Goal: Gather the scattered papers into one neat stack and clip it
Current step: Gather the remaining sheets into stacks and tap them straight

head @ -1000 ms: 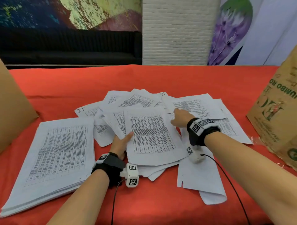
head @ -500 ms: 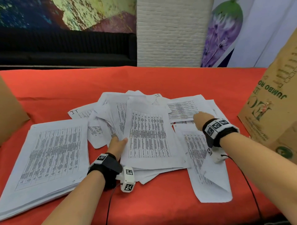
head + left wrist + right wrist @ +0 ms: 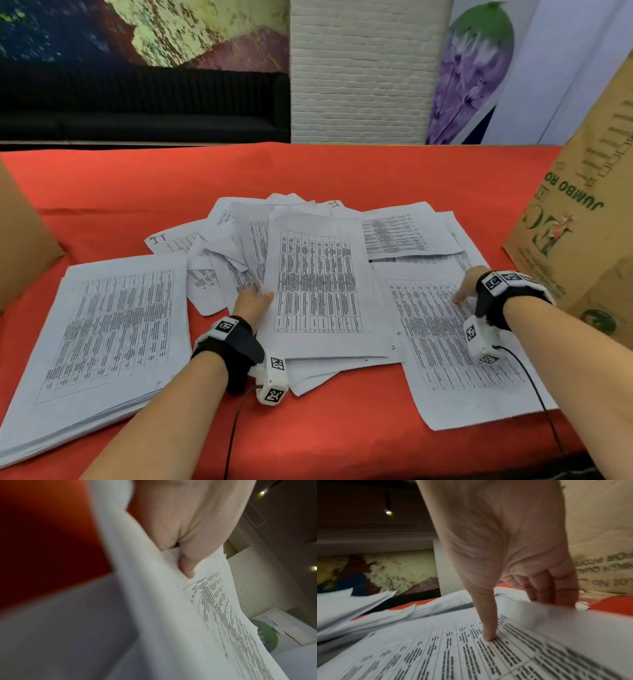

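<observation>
Printed sheets lie scattered (image 3: pixel 233 246) in the middle of the red table (image 3: pixel 342 171). My left hand (image 3: pixel 255 299) grips a bundle of sheets (image 3: pixel 318 284) at its left edge, thumb on top; the left wrist view shows that thumb (image 3: pixel 187 568) on the bundle (image 3: pixel 214 615). My right hand (image 3: pixel 464 287) pinches a single printed sheet (image 3: pixel 445 349) at its far right edge. In the right wrist view the thumb (image 3: pixel 488 632) presses on this sheet (image 3: pixel 453 655) and the fingers (image 3: pixel 556 591) reach behind its edge. A neat stack (image 3: pixel 113 329) lies at the left. No clip is in view.
A brown paper sack (image 3: pixel 582 222) printed "JUMBO" stands at the right, close to my right hand. A brown cardboard side (image 3: pixel 20 240) rises at the far left. Bare red cloth stretches behind the papers and along the near edge.
My right hand has moved from the middle pile out to the right and taken the single sheet, which has unfolded flat. My left hand keeps its hold on the bundle.
</observation>
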Demonstrator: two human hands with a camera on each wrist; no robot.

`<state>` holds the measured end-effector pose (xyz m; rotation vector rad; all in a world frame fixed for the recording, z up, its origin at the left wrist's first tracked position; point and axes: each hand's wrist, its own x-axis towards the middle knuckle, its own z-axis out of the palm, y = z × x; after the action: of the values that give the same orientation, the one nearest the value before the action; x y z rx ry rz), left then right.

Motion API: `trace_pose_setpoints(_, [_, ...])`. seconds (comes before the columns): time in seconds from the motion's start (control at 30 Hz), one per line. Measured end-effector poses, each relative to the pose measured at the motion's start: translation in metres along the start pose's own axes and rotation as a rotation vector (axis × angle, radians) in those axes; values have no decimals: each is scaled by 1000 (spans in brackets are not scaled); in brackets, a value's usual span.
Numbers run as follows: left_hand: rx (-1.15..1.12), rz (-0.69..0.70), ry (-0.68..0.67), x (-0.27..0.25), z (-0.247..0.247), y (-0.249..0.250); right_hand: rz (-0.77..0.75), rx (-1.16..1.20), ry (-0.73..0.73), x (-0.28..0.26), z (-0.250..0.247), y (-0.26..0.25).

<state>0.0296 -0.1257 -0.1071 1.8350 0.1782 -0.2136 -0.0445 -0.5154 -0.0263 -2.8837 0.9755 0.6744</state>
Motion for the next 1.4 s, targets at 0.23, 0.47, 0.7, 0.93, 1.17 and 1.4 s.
trace_pose_setpoints(0.23, [55, -16, -73, -1, -3, -1, -8, 669, 429, 10, -15, 23])
trace_pose_setpoints(0.47, [138, 7, -172, -10, -5, 10, 41, 1194, 613, -8, -60, 30])
trace_pose_setpoints(0.7, [-16, -52, -168, -15, 3, 18, -164, 936, 386, -19, -14, -58])
trace_pose_setpoints(0.93, [-257, -91, -143, -9, 13, 16, -118, 917, 148, -33, 28, -117])
trace_pose_setpoints(1.17, [-116, 108, -286, -36, 17, 17, -282, 1178, -82, -42, 38, -103])
trace_pose_setpoints(1.4, [-284, 399, -176, -60, -12, 86, -689, 1563, -62, -81, -8, -98])
